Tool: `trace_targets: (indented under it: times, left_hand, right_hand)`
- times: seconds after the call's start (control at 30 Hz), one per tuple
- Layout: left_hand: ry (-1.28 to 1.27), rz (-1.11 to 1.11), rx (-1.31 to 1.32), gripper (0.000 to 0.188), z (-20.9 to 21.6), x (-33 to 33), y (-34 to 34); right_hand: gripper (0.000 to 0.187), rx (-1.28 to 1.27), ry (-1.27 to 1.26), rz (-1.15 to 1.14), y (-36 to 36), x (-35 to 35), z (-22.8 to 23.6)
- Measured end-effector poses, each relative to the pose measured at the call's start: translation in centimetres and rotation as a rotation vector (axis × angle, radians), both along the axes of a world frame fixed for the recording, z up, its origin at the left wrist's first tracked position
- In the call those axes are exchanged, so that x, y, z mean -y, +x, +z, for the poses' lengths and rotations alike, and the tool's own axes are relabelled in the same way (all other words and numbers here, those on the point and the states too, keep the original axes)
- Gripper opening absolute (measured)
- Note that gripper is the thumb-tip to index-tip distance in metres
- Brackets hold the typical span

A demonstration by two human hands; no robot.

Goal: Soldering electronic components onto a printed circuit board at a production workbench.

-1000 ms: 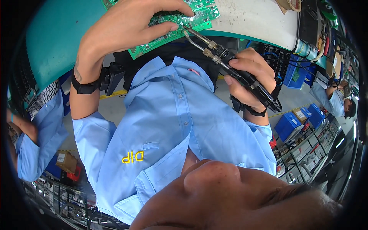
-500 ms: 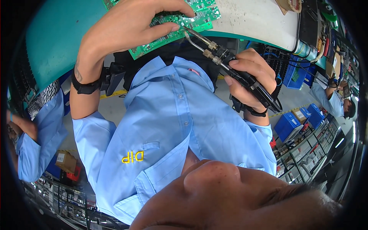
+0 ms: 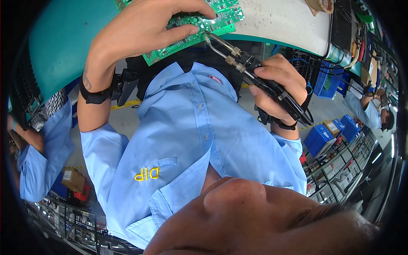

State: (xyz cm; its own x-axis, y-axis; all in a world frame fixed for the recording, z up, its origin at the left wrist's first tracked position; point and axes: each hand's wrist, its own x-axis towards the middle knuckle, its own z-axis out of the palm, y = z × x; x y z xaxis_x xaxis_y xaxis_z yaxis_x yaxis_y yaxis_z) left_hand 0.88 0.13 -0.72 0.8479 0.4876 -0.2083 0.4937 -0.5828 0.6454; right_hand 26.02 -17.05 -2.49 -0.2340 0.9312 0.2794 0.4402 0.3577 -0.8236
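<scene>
My left hand lies over a green circuit board, its thumb and forefinger spread apart on the board's face. Small parts cover the board, and the hand hides much of its left side. In my right hand is a black soldering iron with a thin bent metal tube alongside its tip. Both the tip and the tube's end meet the board close to my left thumb; whether they touch it I cannot tell.
The board lies at the edge of a work table with a green mat and a pale surface. A tape roll is at the far right. Blue bins stand lower right. Co-workers sit at left and right.
The soldering iron's tip has shifted very slightly at the board; my left hand keeps its place. At the left, the co-worker's arm has moved a little.
</scene>
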Motion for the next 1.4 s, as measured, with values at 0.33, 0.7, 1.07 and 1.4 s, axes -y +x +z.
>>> trace_targets:
  times: [0.33, 0.7, 1.07, 1.4]
  left_hand:
    - [-0.005, 0.003, 0.020, 0.031, -0.1, 0.0, 0.0]
    - [-0.001, -0.004, 0.027, 0.030, -0.2, -0.1, -0.1]
    - [0.010, -0.006, 0.033, 0.030, -0.4, -0.1, -0.1]
    - [-0.006, -0.179, 1.273, 0.031, -12.2, -0.6, -0.7]
  right_hand:
    - [0.039, -0.043, 0.019, -0.040, 0.3, 0.4, -0.1]
    - [0.042, -0.011, 0.016, 0.000, 0.2, -0.2, 0.2]
    - [0.037, -0.007, -0.016, -0.011, 0.1, 0.0, 0.2]
    - [0.039, -0.058, 0.062, -0.339, 5.0, -0.7, -1.4]
